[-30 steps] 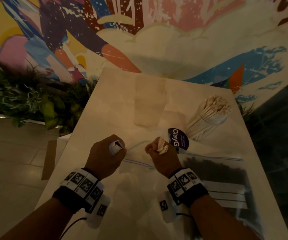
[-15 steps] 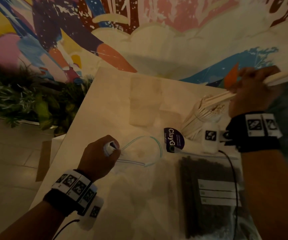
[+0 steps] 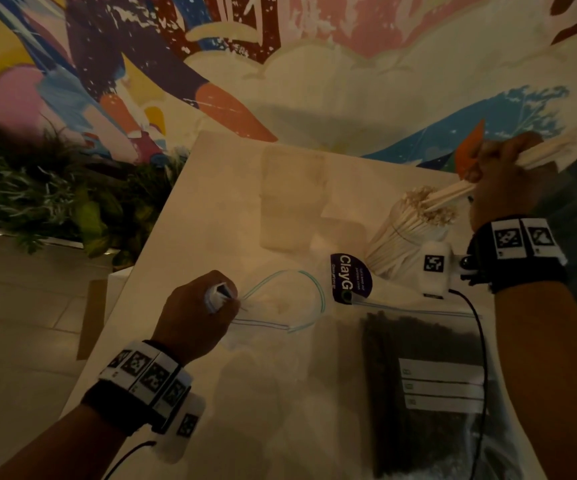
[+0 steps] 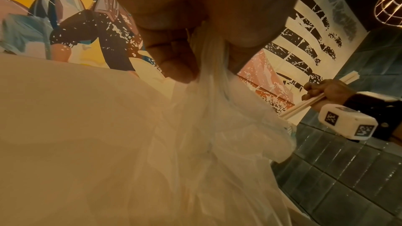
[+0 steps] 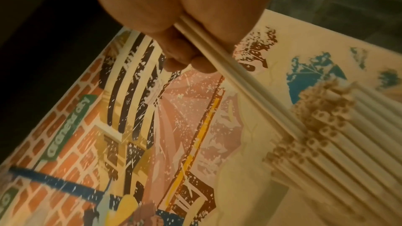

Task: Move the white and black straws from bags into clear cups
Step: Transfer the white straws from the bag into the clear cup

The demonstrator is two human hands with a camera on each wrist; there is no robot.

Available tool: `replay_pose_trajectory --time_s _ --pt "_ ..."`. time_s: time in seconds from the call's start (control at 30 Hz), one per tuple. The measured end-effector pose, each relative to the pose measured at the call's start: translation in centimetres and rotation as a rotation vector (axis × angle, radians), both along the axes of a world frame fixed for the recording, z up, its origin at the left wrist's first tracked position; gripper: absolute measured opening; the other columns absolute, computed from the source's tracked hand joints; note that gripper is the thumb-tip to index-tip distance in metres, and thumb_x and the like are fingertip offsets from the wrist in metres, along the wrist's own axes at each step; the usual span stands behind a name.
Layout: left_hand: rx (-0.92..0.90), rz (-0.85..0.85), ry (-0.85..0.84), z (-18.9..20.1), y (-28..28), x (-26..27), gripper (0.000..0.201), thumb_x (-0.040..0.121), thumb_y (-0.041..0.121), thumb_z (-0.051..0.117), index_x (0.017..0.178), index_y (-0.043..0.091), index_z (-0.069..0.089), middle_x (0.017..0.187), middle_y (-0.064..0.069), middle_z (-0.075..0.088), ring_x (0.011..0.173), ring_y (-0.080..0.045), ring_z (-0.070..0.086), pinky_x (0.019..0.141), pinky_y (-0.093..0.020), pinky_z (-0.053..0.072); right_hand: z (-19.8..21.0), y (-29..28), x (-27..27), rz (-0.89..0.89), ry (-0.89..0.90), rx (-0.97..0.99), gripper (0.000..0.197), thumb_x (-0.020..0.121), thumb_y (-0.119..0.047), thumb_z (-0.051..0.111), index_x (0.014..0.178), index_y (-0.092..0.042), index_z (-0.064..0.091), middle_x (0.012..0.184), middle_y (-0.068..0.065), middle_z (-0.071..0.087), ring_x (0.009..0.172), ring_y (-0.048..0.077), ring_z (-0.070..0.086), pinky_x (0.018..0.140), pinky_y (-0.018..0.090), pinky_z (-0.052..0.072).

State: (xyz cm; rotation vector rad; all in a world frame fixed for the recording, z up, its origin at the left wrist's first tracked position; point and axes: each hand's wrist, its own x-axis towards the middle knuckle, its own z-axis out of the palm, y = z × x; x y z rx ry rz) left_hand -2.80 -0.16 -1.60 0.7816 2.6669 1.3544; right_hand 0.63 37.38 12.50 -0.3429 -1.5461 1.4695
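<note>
White straws (image 3: 453, 192) in right hand (image 3: 508, 181) over cup (image 3: 404, 244)

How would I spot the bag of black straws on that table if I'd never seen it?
Start at the pale table under the painted wall. On its near right side, just this side of the cup of white straws, lies the bag of black straws, flat and clear. Its dark contents and white label strips set it apart from the bunched bag held by the left hand.

Looks like a cafe or restaurant: huge painted mural (image 3: 314, 64), planter greenery (image 3: 37, 192), wire lamp (image 4: 389, 13), bench (image 3: 217, 209) past the fingers.
</note>
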Motion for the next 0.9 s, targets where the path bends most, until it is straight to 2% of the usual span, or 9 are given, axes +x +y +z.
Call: replay_pose_trajectory --time_s 0.13,0.27,0.37,0.47,0.53,0.67,0.77,0.9 --pt "0.003 0.004 0.008 0.2 0.1 -0.1 0.024 0.070 0.047 0.051 0.071 0.024 0.058 0.070 0.003 0.064 0.064 -0.022 0.062 0.060 -0.034 0.053 0.3 0.5 -0.2 -0.031 -0.036 0.068 0.034 0.085 0.007 0.045 0.067 -0.019 0.034 0.052 -0.012 0.050 0.059 0.007 0.056 0.049 0.020 0.038" --pt "-0.023 0.012 0.012 0.2 0.2 -0.1 0.008 0.072 0.033 0.059 0.071 0.025 0.058 0.069 0.005 0.064 0.063 -0.022 0.062 0.061 -0.034 0.053 0.4 1.0 -0.2 -0.057 0.016 0.032 0.033 0.084 0.010 0.046 0.067 -0.018 0.037 0.053 -0.010 0.051 0.058 0.009 0.057 0.050 0.022 0.040" --pt "-0.042 0.018 0.021 0.2 0.2 -0.1 0.007 0.072 0.031 0.060 0.071 0.024 0.058 0.069 0.005 0.064 0.064 -0.023 0.062 0.061 -0.031 0.052 -0.2 0.5 -0.6 0.089 0.006 0.079 0.036 0.081 0.014 0.046 0.067 -0.017 0.037 0.054 -0.010 0.052 0.059 0.012 0.057 0.050 0.026 0.043" --pt "-0.058 0.026 0.014 0.1 0.2 -0.1 0.007 0.071 0.031 0.061 0.071 0.025 0.058 0.068 0.005 0.063 0.064 -0.022 0.062 0.061 -0.031 0.052 -0.6 -0.4 -0.8 0.214 -0.017 0.118 0.029 0.080 0.009 0.050 0.068 -0.015 0.038 0.056 -0.011 0.053 0.062 0.014 0.059 0.055 0.028 0.048" --pt "-0.051 0.029 0.006 0.1 0.2 -0.1 0.008 0.071 0.031 0.061 0.071 0.023 0.059 0.068 0.005 0.064 0.064 -0.022 0.062 0.061 -0.031 0.052 -0.8 -0.4 -0.6 0.211 0.005 0.107 0.027 0.077 0.005 0.055 0.067 -0.017 0.043 0.058 -0.009 0.054 0.064 0.018 0.060 0.057 0.030 0.049" --pt "-0.068 0.025 -0.002 0.2 0.1 -0.1 0.010 0.071 0.031 0.060 0.072 0.022 0.060 0.067 0.003 0.063 0.064 -0.023 0.061 0.061 -0.029 0.050 -1.1 -0.1 -0.3 0.134 -0.005 0.129 0.036 0.083 0.006 0.054 0.065 -0.025 0.049 0.061 -0.009 0.059 0.066 0.019 0.061 0.062 0.031 0.051" --pt "-0.065 0.030 -0.017 0.3 0.1 -0.1 0.008 0.071 0.031 0.060 0.071 0.023 0.059 0.066 0.002 0.063 0.063 -0.023 0.061 0.062 -0.031 0.051 -0.8 0.2 -0.5 0.057 0.038 0.089 0.036 0.083 0.009 0.052 0.065 -0.022 0.046 0.057 -0.009 0.059 0.058 0.017 0.059 0.061 0.031 0.050" --pt "-0.066 0.020 -0.024 0.2 0.1 -0.1 0.012 0.072 0.035 0.058 0.071 0.023 0.058 0.067 0.002 0.063 0.064 -0.024 0.062 0.063 -0.035 0.053 -1.3 0.0 -0.8 0.079 -0.024 0.112 0.030 0.082 0.010 0.053 0.068 -0.016 0.047 0.064 -0.004 0.063 0.061 0.019 0.060 0.064 0.031 0.052"
